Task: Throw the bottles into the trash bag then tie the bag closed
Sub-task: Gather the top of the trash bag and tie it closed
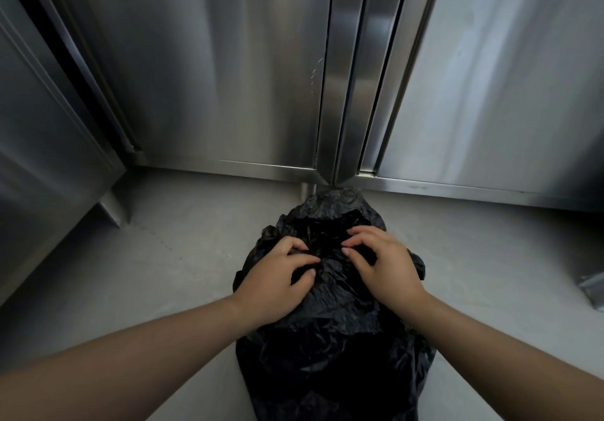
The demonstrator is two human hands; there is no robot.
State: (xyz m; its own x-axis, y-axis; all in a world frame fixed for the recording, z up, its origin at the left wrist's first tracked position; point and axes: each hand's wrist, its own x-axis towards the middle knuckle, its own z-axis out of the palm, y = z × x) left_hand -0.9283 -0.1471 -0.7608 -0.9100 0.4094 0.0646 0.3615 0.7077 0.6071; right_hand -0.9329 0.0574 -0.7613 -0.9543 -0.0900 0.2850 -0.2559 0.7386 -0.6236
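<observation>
A grey concrete floor (147, 273) runs up to a row of stainless steel cabinets. At the far left stands one cabinet (49, 159) on a short metal leg (112, 211), set at an angle to the others. Next to it is a wide steel door (212, 77), then a vertical steel post (340, 94) in the middle, then another steel door (506, 94) on the right.

A black trash bag (330, 355) sits on the floor in the middle, its far end almost at the foot of the post and its near end running out of the bottom of the view. The plastic is crumpled and bunched at the top.

The left hand (277, 283) rests on the left side of the bunched top, its fingers (305, 259) curled and dug into the plastic. The right hand (385, 267) lies just beside it on the right side, its fingers (359, 234) bent and a little spread, tips pressed into the folds. Both seem to be gripping a fold of the bag, though the dark plastic hides just how much each one holds. The two hands are close together but not touching. Both forearms are bare.

At the far right edge, a grey object (593, 286) lies on the floor, too cut off to tell what it is.
</observation>
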